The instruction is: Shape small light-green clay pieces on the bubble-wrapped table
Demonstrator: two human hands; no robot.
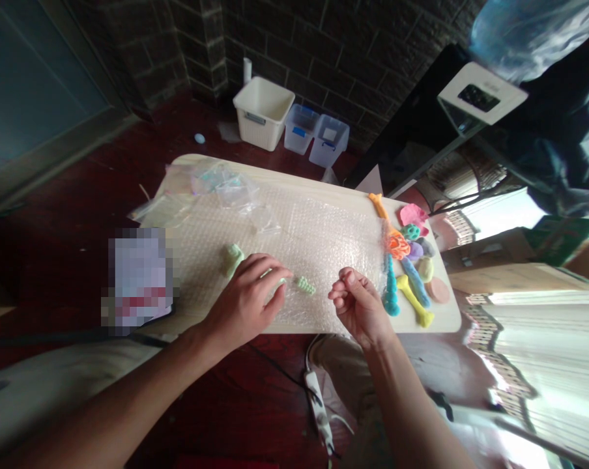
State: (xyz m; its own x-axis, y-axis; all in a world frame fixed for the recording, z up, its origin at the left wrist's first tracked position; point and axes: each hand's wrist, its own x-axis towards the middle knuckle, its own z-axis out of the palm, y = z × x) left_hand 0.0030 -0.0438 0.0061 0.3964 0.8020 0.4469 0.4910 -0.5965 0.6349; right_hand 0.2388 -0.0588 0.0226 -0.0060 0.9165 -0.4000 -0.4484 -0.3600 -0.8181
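Note:
A low pale table is covered by a sheet of bubble wrap. My left hand lies on the wrap, fingers curled round a pale green clay roll whose ridged end sticks out to the right. Another pale green clay lump rests just left of that hand. My right hand hovers beside the roll, palm up, fingers curled in; what they hold, if anything, I cannot make out.
Several coloured clay tools and shapes lie at the table's right end. Crumpled clear plastic bags sit at the far left. A white bin and two clear boxes stand by the brick wall. A power strip lies on the floor.

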